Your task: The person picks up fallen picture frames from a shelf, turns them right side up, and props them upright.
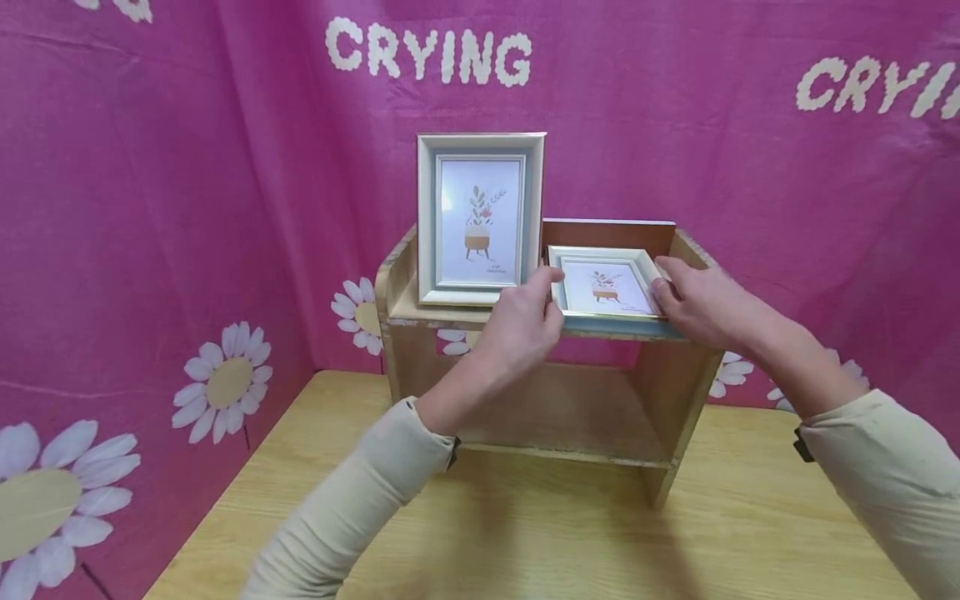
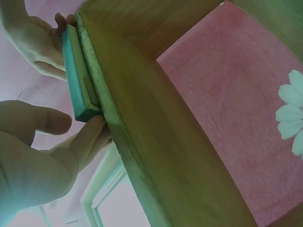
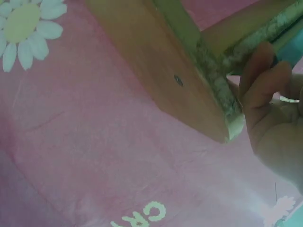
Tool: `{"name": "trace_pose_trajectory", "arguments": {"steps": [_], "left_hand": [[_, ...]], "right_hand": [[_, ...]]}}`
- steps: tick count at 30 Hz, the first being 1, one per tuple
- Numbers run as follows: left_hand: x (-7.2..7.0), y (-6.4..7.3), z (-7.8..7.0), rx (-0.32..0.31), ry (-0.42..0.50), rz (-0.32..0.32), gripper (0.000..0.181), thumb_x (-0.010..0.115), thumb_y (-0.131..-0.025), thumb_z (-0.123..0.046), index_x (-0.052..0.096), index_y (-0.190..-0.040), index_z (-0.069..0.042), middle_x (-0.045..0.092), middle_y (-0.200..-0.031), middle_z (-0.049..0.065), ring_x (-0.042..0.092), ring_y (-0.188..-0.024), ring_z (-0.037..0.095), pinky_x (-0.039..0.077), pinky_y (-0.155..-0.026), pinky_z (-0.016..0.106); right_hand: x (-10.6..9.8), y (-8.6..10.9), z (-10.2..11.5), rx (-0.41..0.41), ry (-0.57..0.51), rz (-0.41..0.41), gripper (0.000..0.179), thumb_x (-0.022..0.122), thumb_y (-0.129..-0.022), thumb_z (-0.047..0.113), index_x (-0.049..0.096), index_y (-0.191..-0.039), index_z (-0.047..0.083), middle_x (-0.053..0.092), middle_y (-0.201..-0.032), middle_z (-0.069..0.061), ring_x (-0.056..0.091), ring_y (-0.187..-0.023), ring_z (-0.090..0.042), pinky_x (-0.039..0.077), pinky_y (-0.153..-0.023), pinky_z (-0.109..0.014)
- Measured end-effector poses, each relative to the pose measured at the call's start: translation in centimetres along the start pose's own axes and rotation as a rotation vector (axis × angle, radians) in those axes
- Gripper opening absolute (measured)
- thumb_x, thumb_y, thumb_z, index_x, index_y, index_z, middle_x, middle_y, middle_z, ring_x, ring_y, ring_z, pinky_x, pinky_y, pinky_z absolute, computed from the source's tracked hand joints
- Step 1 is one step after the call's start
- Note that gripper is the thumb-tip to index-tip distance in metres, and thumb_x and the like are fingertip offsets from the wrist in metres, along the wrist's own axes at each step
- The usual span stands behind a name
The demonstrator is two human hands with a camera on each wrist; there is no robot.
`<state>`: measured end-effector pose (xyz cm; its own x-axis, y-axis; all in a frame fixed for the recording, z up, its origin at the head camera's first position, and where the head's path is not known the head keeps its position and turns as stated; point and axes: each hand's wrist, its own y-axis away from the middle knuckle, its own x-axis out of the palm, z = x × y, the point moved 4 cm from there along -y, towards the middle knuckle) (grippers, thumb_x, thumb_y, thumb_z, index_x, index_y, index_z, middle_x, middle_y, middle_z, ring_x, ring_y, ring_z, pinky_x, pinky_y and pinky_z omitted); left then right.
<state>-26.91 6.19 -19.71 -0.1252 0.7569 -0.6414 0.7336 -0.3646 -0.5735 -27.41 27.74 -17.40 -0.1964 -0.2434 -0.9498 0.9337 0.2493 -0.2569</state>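
Observation:
In the head view, a pale picture frame (image 1: 606, 287) with a potted-plant print lies face up on the top of a small wooden shelf (image 1: 547, 408). My left hand (image 1: 519, 325) holds its left side and my right hand (image 1: 708, 307) grips its right side. The left wrist view shows the frame's blue-green edge (image 2: 75, 75) along the shelf's front lip, with left fingertips at its near end and the thumb raised a little. Fingers of the right hand (image 3: 274, 104) curl at the shelf corner in the right wrist view.
A matching picture frame (image 1: 481, 221) stands upright on the shelf top, just left of the lying one. The shelf has side walls and a low back board (image 1: 607, 235). It stands on a wooden table (image 1: 540, 533) against a pink curtain (image 1: 675, 108) with daisies and lettering.

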Motion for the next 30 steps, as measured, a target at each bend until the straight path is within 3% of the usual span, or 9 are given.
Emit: {"name": "trace_pose_trajectory", "arguments": {"steps": [3, 6, 11, 15, 19, 25, 30], "left_hand": [[0.3, 0.0, -0.2, -0.03, 0.004, -0.006, 0.03, 0.05, -0.097, 0.0, 0.058, -0.126, 0.001, 0.057, -0.068, 0.006, 0.039, -0.048, 0.009, 0.033, -0.043, 0.016], [0.6, 0.0, -0.3, -0.076, 0.022, -0.018, 0.027, 0.052, -0.098, -0.002, 0.061, -0.123, 0.001, 0.065, -0.079, 0.008, 0.044, -0.052, 0.009, 0.036, -0.044, 0.016], [0.9, 0.2, -0.2, -0.119, 0.067, -0.059, 0.022, 0.055, -0.098, -0.004, 0.065, -0.117, 0.0, 0.068, -0.085, 0.008, 0.051, -0.058, 0.01, 0.04, -0.048, 0.016], [1.1, 0.5, -0.1, -0.117, 0.112, -0.091, 0.021, 0.056, -0.098, -0.003, 0.067, -0.116, 0.0, 0.069, -0.084, 0.009, 0.05, -0.057, 0.009, 0.041, -0.048, 0.016], [1.1, 0.7, 0.0, -0.108, 0.129, -0.116, 0.021, 0.057, -0.097, -0.001, 0.067, -0.116, -0.001, 0.071, -0.086, 0.01, 0.053, -0.059, 0.01, 0.043, -0.049, 0.016], [0.8, 0.7, 0.2, -0.116, 0.175, -0.137, 0.022, 0.061, -0.095, 0.001, 0.068, -0.115, -0.001, 0.074, -0.103, 0.012, 0.059, -0.073, 0.011, 0.049, -0.061, 0.014], [1.0, 0.8, 0.3, -0.149, 0.244, -0.11, 0.027, 0.06, -0.095, 0.002, 0.065, -0.121, -0.003, 0.072, -0.113, 0.014, 0.054, -0.06, 0.01, 0.047, -0.053, 0.016]], "right_hand": [[0.4, 0.5, -0.2, 0.068, -0.073, 0.01, 0.053, 0.037, -0.104, 0.022, 0.029, -0.149, -0.006, 0.055, -0.12, -0.037, 0.065, -0.074, -0.034, 0.057, -0.067, -0.048], [0.8, 1.1, -0.5, 0.122, -0.155, 0.01, 0.057, 0.036, -0.104, 0.025, 0.027, -0.151, -0.006, 0.057, -0.114, -0.036, 0.06, -0.052, -0.021, 0.052, -0.046, -0.035], [1.2, 1.7, -1.0, 0.145, -0.27, -0.073, 0.055, 0.034, -0.102, 0.019, 0.031, -0.149, -0.009, 0.057, -0.117, -0.035, 0.059, -0.056, -0.02, 0.052, -0.046, -0.033], [1.5, 2.1, -1.1, 0.147, -0.336, -0.153, 0.053, 0.037, -0.099, 0.014, 0.038, -0.147, -0.008, 0.062, -0.112, -0.034, 0.06, -0.058, -0.021, 0.052, -0.045, -0.032], [1.8, 2.3, -1.1, 0.124, -0.325, -0.235, 0.049, 0.039, -0.1, 0.017, 0.046, -0.143, -0.005, 0.066, -0.104, -0.029, 0.058, -0.053, -0.019, 0.049, -0.045, -0.03], [2.1, 3.0, -1.2, 0.076, -0.333, -0.364, 0.046, 0.042, -0.101, 0.02, 0.052, -0.141, 0.0, 0.066, -0.097, -0.021, 0.054, -0.054, -0.013, 0.045, -0.044, -0.025], [2.6, 4.0, -1.1, 0.002, -0.39, -0.527, 0.046, 0.045, -0.098, 0.012, 0.051, -0.142, -0.003, 0.068, -0.108, -0.028, 0.052, -0.052, 0.0, 0.044, -0.045, -0.014]]}}
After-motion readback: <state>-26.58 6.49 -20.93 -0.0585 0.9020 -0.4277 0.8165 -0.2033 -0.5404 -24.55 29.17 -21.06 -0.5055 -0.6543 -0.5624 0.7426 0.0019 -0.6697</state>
